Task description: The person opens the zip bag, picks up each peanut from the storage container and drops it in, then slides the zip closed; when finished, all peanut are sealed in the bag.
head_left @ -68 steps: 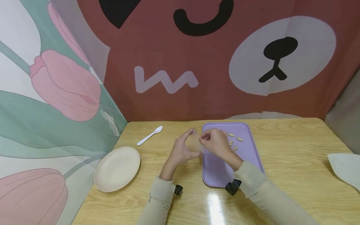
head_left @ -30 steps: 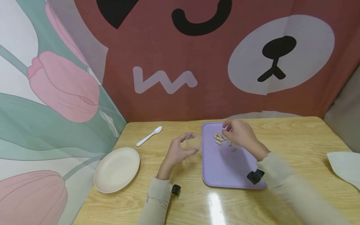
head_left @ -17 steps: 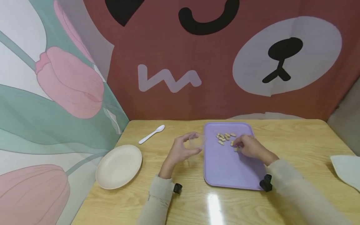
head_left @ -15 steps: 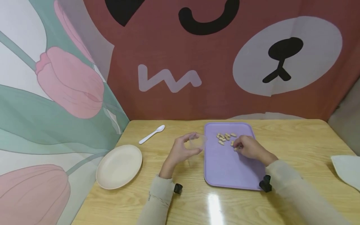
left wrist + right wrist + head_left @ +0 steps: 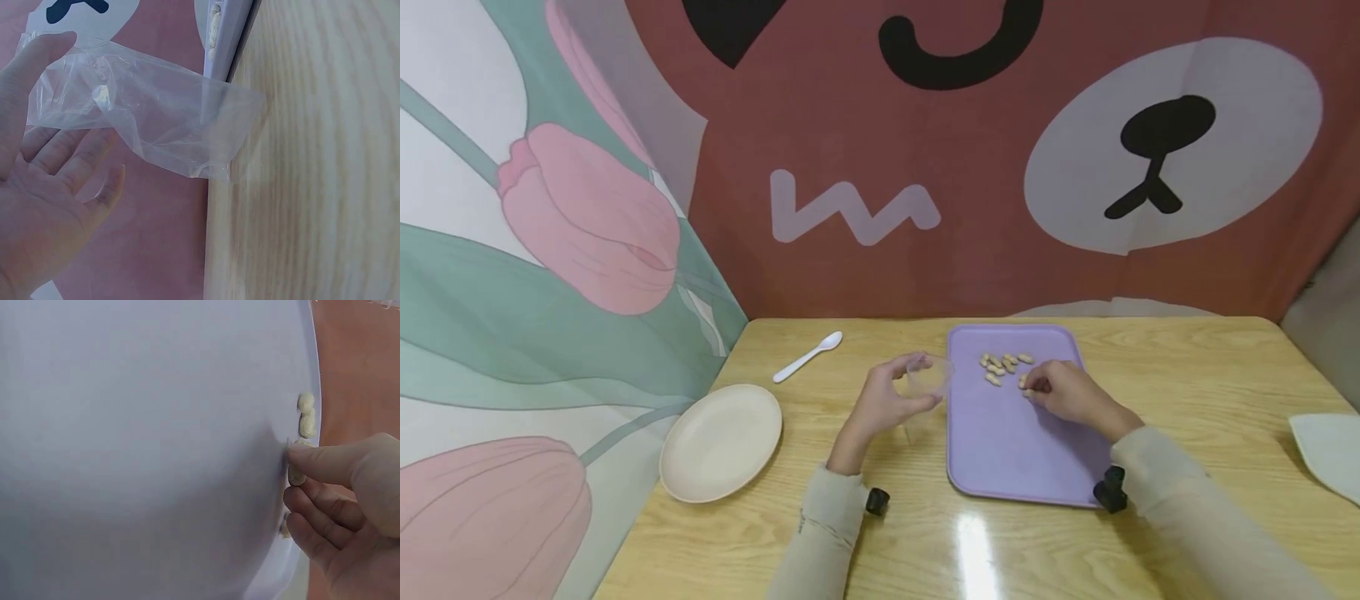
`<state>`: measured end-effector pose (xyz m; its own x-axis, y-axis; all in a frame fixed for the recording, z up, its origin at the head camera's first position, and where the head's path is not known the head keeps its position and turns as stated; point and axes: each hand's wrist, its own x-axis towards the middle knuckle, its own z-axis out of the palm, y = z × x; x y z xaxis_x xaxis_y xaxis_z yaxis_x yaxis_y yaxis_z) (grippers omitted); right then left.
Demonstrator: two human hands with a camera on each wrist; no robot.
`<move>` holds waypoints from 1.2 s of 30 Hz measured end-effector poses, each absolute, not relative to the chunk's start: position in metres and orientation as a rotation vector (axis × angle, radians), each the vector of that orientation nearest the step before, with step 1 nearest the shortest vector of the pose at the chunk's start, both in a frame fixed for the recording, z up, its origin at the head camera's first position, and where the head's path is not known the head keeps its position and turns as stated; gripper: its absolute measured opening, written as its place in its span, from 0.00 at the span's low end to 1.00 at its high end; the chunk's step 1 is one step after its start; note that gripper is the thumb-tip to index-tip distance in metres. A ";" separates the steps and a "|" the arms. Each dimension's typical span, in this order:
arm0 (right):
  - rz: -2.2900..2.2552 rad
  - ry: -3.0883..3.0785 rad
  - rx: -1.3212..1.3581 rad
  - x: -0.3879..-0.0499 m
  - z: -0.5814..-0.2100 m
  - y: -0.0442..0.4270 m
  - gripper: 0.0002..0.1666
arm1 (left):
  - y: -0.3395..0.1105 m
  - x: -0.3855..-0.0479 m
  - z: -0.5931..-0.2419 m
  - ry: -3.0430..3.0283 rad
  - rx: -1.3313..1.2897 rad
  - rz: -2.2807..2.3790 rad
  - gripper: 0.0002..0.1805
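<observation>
A clear plastic bag (image 5: 928,379) (image 5: 169,109) hangs from my left hand (image 5: 883,396) (image 5: 44,187), whose thumb and fingers curve round its upper part, just left of the purple tray (image 5: 1000,450). In the right wrist view my right hand (image 5: 350,506) pinches a peanut (image 5: 296,472) between thumb and fingers, low over the tray's surface. Seen from the head, that hand (image 5: 1071,396) is over the tray's right half. Several peanuts (image 5: 995,369) lie loosely grouped near the tray's far end, left of it. Another peanut (image 5: 306,415) lies beside the pinched one.
On the wooden table (image 5: 820,450), a cream plate (image 5: 721,443) stands at the left and a white spoon (image 5: 807,357) lies behind it. A pale object (image 5: 1330,450) is at the right edge. Printed cloth (image 5: 970,275) hangs along the table's far edge.
My right hand has gone from beside the bag, across the tray's far end, down to a peanut at the right, which it now pinches. The left hand has stayed nearly still with the bag.
</observation>
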<state>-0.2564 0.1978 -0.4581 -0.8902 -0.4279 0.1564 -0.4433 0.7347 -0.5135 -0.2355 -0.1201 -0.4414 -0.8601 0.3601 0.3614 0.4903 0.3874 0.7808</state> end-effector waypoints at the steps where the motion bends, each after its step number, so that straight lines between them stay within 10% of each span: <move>1: 0.871 -2.904 0.728 -0.257 -0.456 0.197 0.02 | -0.120 -0.235 -0.442 -2.502 -0.772 -1.482 0.33; 19: 0.782 -2.575 1.003 -0.248 -0.361 0.103 0.06 | -0.120 -0.235 -0.442 -2.530 -0.786 -1.457 0.34; 36: 0.824 -2.622 1.155 -0.241 -0.362 0.070 0.06 | -0.122 -0.236 -0.439 -2.549 -0.783 -1.482 0.34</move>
